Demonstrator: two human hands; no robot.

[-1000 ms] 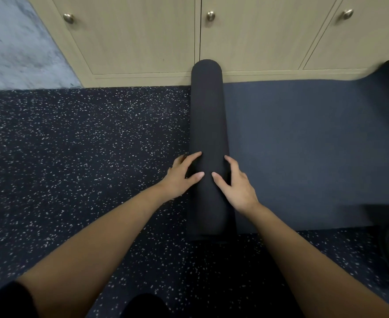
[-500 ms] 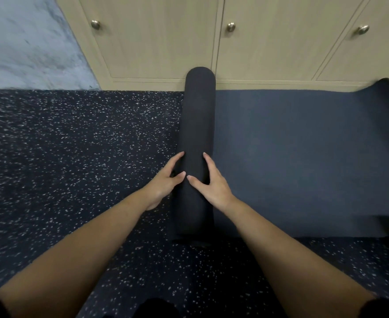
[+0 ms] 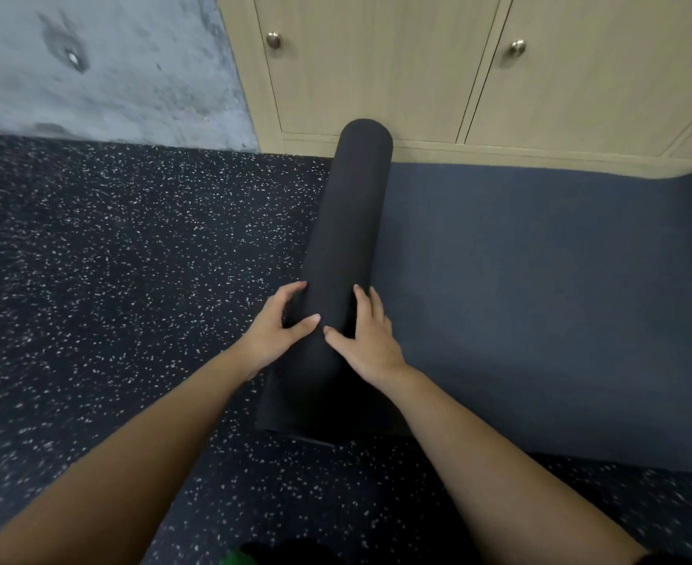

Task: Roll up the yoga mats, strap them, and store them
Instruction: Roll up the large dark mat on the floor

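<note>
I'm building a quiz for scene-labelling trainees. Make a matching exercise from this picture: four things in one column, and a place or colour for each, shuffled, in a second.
1 yoga mat roll
2 flat part of the mat
3 cabinet doors
4 concrete wall

A pale wood, round knobs
B under the left hand and right hand
C grey, upper left
D spread right of the roll

Pairs: 1-B, 2-D, 3-A, 4-C

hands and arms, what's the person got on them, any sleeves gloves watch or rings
The left forearm and right forearm are bare. The left hand and right hand wear no gloves; no watch, bracelet or ring shows. Nails look short and plain. A dark patch at the lower right corner may be a sleeve.
</note>
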